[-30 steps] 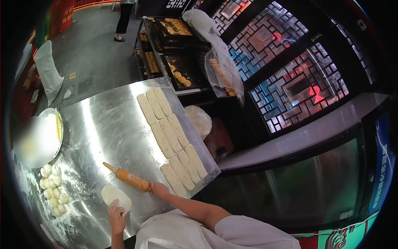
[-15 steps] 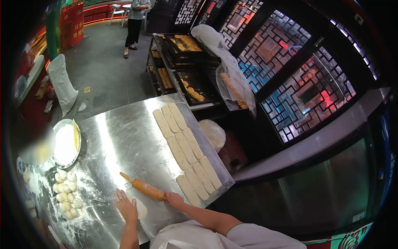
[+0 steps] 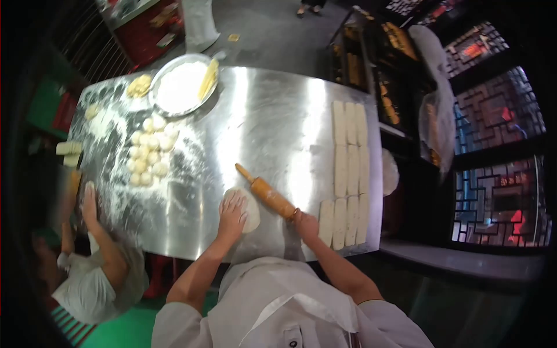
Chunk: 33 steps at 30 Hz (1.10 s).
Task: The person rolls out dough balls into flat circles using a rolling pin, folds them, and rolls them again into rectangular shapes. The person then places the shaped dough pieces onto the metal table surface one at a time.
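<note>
My left hand (image 3: pixel 233 216) lies flat on a thin oval sheet of dough (image 3: pixel 252 216), fingers stretched out over its left part. My right hand (image 3: pixel 305 225) is closed round the near handle of a wooden rolling pin (image 3: pixel 271 197). The pin rests slantwise on the steel table (image 3: pixel 272 124), just right of the dough, its other handle pointing up and left. To the right of the pin, flat dough strips (image 3: pixel 340 217) lie side by side in rows. A cluster of floured dough balls (image 3: pixel 152 148) sits to the upper left.
A bowl of flour (image 3: pixel 181 87) with a yellow item on its rim stands at the far edge. A yellow lump (image 3: pixel 138 86) lies beside it. At the left, a co-worker (image 3: pixel 101 272) leans at the table. A rack with baking trays (image 3: pixel 386 87) stands beyond the far right corner.
My view has swung left and down, bringing the co-worker and more of the floured table into sight. My left hand still lies on the dough and my right still holds the rolling pin.
</note>
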Motion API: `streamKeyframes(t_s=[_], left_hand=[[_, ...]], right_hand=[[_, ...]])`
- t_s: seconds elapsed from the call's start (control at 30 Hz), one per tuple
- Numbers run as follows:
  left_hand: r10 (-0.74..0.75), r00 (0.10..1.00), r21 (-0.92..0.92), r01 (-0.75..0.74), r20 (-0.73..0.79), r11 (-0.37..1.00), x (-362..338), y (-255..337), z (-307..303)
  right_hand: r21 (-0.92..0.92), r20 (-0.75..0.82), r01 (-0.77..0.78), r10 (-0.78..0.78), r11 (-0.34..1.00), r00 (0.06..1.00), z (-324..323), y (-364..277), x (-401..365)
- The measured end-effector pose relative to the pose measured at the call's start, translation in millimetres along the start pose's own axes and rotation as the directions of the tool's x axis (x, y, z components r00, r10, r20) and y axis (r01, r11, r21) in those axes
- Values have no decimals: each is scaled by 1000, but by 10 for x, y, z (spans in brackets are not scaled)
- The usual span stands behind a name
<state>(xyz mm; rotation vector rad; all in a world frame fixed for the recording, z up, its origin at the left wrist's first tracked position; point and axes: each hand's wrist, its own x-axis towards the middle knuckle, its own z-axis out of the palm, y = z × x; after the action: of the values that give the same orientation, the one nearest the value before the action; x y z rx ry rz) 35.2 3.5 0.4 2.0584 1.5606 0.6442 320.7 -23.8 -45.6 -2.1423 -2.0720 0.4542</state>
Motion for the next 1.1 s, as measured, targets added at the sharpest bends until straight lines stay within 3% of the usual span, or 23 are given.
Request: streamKeyframes(t_s=[0.03,0.1,0.13,0.23,0.27,0.33,0.4,0.43,0.47,0.6,0.7,0.8,0.83,0.9,0.93,1.0,1.07,1.1], left_hand=[[-7,997,-10,6,-79,1000,-9,17,-218],[-90,960,45,106,-264,993,-84,-17,-518],[-129,958,59,148,-255,987,-169,-130,-586],[-204,927,109,248,-315,963,-293,-435,-629],[-214,923,109,260,-319,960,-280,-526,-554],[-397,915,348,353,63,868,-231,-644,-466],[-427,904,376,408,-37,832,166,-763,-447],[-458,884,370,457,-91,809,352,-859,-422],[-484,862,362,503,-149,785,582,-982,-395],[-527,828,344,560,-193,754,1325,-1139,-511],[-521,828,330,560,-207,760,1136,-1029,-534],[-510,854,314,516,-108,797,359,-727,-385],[-438,896,301,439,-73,847,16,-659,-287],[-367,929,289,364,-47,885,-342,-463,-237],[-424,905,233,421,-37,877,-377,-368,-257],[-468,883,176,466,-33,867,-246,-311,-194],[-371,850,-216,309,-375,926,194,-429,-6],[-334,876,-120,311,-349,943,394,-408,15]], right_hand=[[164,74,-97,86,982,994,-190,-102,73],[27,49,187,-188,982,981,-304,-128,155],[5,5,323,-323,946,946,-325,-187,162],[41,108,359,-361,932,926,-341,-477,173],[44,114,368,-371,929,922,-210,-524,246],[-23,82,356,-354,934,932,48,-670,409],[-99,85,269,-262,958,961,86,-732,868],[-163,7,371,-375,914,927,113,-735,1136],[-105,30,254,-253,961,967,-60,-904,1441],[-186,-51,205,-218,961,975,-80,-1050,2336],[-157,-61,246,-258,957,964,-55,-1030,2257],[-99,112,314,-303,944,946,6,-761,1384],[-70,190,299,-282,952,940,33,-626,1017],[-1,91,396,-394,918,915,58,-435,398],[79,25,434,-437,897,899,89,-387,243],[43,52,407,-409,913,911,52,-403,184],[1,73,377,-376,926,924,26,-394,206],[-11,90,396,-393,918,915,29,-383,236]])
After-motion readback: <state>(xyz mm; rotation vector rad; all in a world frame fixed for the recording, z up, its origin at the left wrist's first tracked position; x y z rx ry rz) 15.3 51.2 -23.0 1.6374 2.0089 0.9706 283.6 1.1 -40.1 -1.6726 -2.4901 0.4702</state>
